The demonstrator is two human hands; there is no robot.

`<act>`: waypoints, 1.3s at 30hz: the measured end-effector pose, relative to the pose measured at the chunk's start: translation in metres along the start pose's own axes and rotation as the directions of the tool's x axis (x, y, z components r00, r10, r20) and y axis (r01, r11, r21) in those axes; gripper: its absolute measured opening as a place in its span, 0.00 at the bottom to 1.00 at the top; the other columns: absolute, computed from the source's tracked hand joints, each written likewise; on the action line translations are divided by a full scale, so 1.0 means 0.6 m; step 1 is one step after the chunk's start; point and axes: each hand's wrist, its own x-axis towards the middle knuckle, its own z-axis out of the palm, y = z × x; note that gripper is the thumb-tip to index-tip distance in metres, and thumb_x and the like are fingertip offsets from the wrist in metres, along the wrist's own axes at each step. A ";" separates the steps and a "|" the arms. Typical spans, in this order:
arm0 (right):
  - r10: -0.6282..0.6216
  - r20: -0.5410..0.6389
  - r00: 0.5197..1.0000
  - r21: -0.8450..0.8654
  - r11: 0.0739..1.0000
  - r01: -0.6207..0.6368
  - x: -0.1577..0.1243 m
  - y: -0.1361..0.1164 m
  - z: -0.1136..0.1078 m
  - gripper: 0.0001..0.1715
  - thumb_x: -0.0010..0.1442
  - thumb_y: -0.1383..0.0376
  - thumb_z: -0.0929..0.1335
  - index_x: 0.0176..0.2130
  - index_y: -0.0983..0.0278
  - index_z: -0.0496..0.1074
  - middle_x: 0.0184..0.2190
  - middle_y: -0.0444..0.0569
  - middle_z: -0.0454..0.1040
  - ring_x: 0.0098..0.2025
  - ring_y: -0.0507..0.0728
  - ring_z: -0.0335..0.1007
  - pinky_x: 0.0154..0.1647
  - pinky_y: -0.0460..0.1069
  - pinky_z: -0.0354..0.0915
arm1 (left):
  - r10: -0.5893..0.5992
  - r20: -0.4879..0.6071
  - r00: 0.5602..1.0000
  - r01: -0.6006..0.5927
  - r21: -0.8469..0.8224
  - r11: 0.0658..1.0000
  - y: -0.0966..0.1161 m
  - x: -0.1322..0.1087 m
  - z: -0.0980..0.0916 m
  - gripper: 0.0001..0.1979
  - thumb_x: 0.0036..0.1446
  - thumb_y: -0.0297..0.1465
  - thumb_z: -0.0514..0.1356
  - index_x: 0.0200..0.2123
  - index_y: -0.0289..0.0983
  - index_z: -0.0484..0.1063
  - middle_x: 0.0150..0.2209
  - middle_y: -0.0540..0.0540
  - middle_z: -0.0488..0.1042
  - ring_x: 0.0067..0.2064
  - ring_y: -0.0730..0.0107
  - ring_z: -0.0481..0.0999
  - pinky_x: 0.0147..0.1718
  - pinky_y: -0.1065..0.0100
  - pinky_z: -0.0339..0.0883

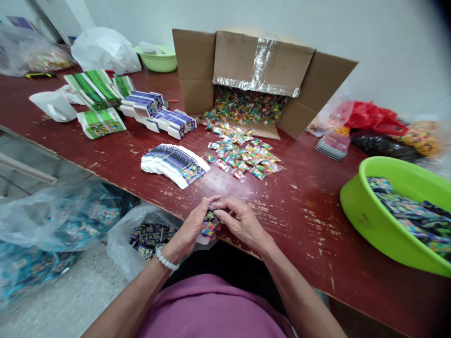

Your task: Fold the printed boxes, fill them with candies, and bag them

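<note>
The left grip (193,224) and the right grip (243,219) meet at the near edge of the red-brown worktop (296,202), both closed on one small printed packet (210,224). The left grip clasps its side, while the thumb and fingers of the right grip press together at its upper end (the fingers cover much of it, so its opening cannot be made out). A pale beaded bracelet (167,258) circles the wrist behind the left grip.

Straight beyond both grips lies a loose pile of wrapped candies (246,157), and behind that a cardboard box (197,98) tipped open toward them, with more candies spilling from its mouth. Ahead and to the left of the left grip, near it, spreads a fanned stack of flat purple cartons (174,163); farther out that way are banded purple bundles (176,123), green bundles (100,123) and a white mug (52,105).

Well to the right of the right grip stands a lime-green basin (357,206) holding printed packets much like the held one. Below and left of the left grip, a clear bag (118,239) holds dark packets (151,237).
</note>
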 end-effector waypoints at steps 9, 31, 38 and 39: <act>0.152 -0.558 0.816 -0.491 0.732 -0.473 0.108 0.111 -0.086 0.22 0.61 0.52 0.69 0.47 0.65 0.76 0.45 0.59 0.72 0.47 0.65 0.70 0.48 0.57 0.65 | 0.084 -0.050 0.995 -0.085 -0.004 0.996 0.018 0.033 -0.017 0.22 0.47 0.36 0.72 0.43 0.36 0.71 0.39 0.46 0.77 0.33 0.71 0.76 0.32 0.70 0.73; 0.433 -0.282 0.856 0.452 0.847 -0.280 0.024 0.089 -0.080 0.22 0.40 0.56 0.76 0.35 0.64 0.75 0.28 0.45 0.76 0.24 0.51 0.68 0.28 0.48 0.66 | 0.062 -0.152 0.987 -0.032 0.191 0.981 0.044 0.015 -0.094 0.29 0.40 0.33 0.75 0.47 0.36 0.73 0.37 0.46 0.78 0.32 0.65 0.79 0.23 0.69 0.76; 0.364 -0.144 0.920 0.411 0.868 -0.279 -0.010 0.053 -0.061 0.15 0.48 0.61 0.74 0.38 0.62 0.75 0.25 0.40 0.71 0.23 0.49 0.62 0.26 0.45 0.60 | 0.035 -0.130 0.991 -0.038 -0.014 0.999 0.036 0.012 -0.087 0.22 0.41 0.29 0.75 0.39 0.35 0.73 0.35 0.46 0.78 0.33 0.64 0.80 0.28 0.62 0.80; 0.348 -0.144 0.926 0.341 0.896 -0.284 -0.012 0.050 -0.060 0.14 0.49 0.62 0.72 0.38 0.62 0.75 0.26 0.40 0.71 0.24 0.49 0.63 0.27 0.45 0.60 | 0.036 -0.125 0.992 -0.040 -0.026 0.999 0.035 0.011 -0.085 0.21 0.40 0.29 0.76 0.38 0.35 0.73 0.36 0.46 0.78 0.33 0.64 0.80 0.29 0.62 0.80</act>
